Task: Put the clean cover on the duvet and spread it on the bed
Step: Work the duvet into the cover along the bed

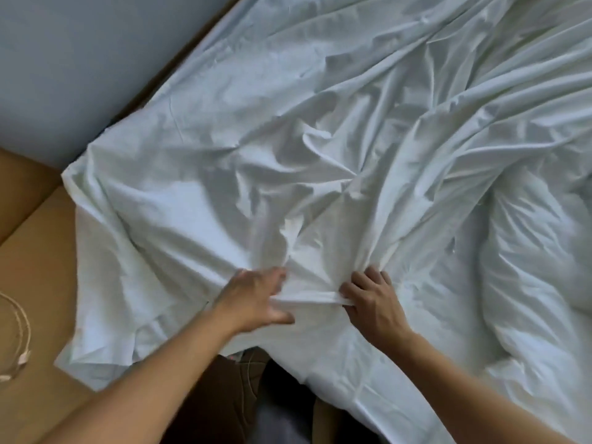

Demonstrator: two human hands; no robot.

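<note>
Pinches cover (256, 139) hem with left hand (256, 299) and right hand (371, 302), fingers curled; soft, light, floppy, so grip at hem.

Along its near edge, a taut strip of the crumpled white cover (256, 161) is held stretched between the left hand (256, 299) and the right hand (373, 304).

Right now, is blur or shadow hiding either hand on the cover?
Head view: the left hand is smeared by motion blur, its fingers hard to separate. In the same head view, the right hand is sharper, gripping a taut band of the white cover. The light is soft, with grey shadows in the folds and no glare.
</note>
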